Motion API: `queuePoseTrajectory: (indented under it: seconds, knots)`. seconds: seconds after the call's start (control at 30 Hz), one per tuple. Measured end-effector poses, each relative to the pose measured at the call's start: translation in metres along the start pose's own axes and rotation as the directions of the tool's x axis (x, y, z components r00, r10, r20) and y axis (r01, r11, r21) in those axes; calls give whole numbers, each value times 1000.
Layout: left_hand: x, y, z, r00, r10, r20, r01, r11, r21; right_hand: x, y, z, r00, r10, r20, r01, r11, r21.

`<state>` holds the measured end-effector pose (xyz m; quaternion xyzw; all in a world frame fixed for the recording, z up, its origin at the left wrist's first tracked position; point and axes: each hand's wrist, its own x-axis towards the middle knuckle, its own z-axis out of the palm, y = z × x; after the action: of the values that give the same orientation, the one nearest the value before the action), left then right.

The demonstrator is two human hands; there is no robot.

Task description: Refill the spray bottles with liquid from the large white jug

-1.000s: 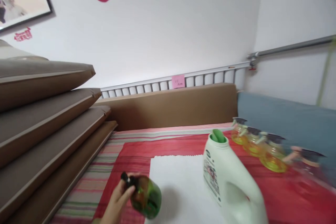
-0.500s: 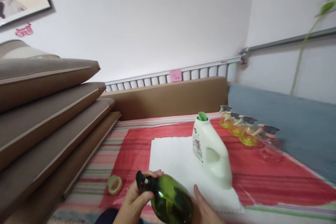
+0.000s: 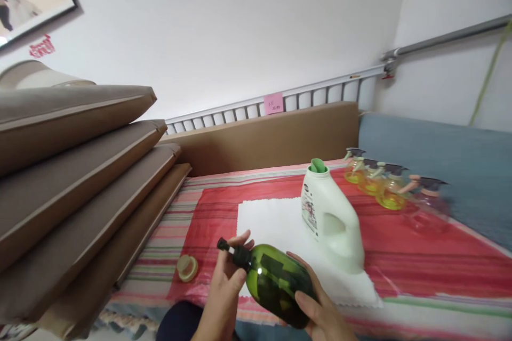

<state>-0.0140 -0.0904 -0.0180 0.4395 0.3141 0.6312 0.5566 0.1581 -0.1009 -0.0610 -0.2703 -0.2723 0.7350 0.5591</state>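
Observation:
A green see-through pump bottle (image 3: 276, 279) lies tilted on its side in the air, its black pump head (image 3: 236, 253) pointing left and up. My left hand (image 3: 230, 282) has its thumb and fingers around the black pump collar. My right hand (image 3: 316, 298) grips the bottle's base end, thumb on the near side. Just beyond, a pale green detergent jug (image 3: 332, 224) stands upright without its cap, a green piece (image 3: 318, 165) showing in its mouth. Under the jug is a white scalloped cloth (image 3: 272, 218). To the left lies a round pale green cap (image 3: 186, 268).
Several spray bottles (image 3: 392, 192) line the right side on the red sheet (image 3: 216, 218); most hold yellow liquid, the nearest is pinkish. Stacked brown cushions (image 3: 80, 186) rise at left. A brown board-like pad (image 3: 272, 136) and a radiator (image 3: 228, 114) stand behind, a blue pad (image 3: 432, 144) at right.
The bottle has risen slightly and turned, its pump now clearer of the left palm. My right hand has closed around the base end. The whole view has shifted a little.

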Motion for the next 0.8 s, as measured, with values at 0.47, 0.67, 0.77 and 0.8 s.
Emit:
queuePoseTrajectory:
  seconds: [0.47,0.67,0.77,0.8]
  knots:
    - [4,-1,-11,995,-19,-96,16,999,-28,-5,14,6,998,46,-49,-47,999,-21]
    - [0,-6,-13,966,-20,-258,27,999,26,-6,20,9,993,35,-116,-40,998,-41]
    - [-1,-9,-11,985,-45,-167,36,998,-57,-6,20,6,994,36,-107,-39,999,-29]
    - [-1,-10,-11,989,-61,-134,50,995,-85,-5,20,4,994,37,-103,-40,999,-27]
